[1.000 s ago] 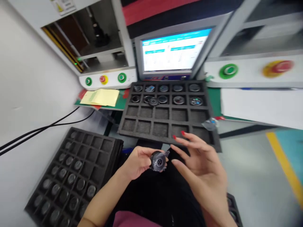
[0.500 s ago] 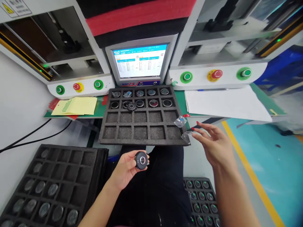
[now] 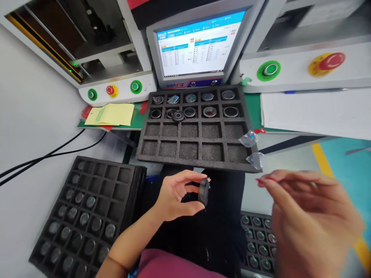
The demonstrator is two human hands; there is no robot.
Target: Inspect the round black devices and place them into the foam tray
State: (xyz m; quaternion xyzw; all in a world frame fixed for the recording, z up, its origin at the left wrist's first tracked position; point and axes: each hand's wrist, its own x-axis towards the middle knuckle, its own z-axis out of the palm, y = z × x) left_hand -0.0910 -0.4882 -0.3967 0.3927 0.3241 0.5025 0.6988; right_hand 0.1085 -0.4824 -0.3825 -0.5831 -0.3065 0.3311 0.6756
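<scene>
Head view shows the left hand (image 3: pixel 174 195) pinching a small round black part (image 3: pixel 203 192) edge-on between thumb and fingertips, held over the person's dark lap just below the near edge of the black foam tray (image 3: pixel 197 154). That tray lies in front of the monitor (image 3: pixel 198 44), with its two far rows filled with round parts and its near rows bare. The right hand (image 3: pixel 310 216) is blurred, fingers loosely spread and gripping nothing that can be made out, near two scraps of clear film (image 3: pixel 255 159) resting on the tray's right corner. A second foam tray (image 3: pixel 84 216) of parts sits to the left, and a third tray (image 3: pixel 257 243) shows under the right forearm.
</scene>
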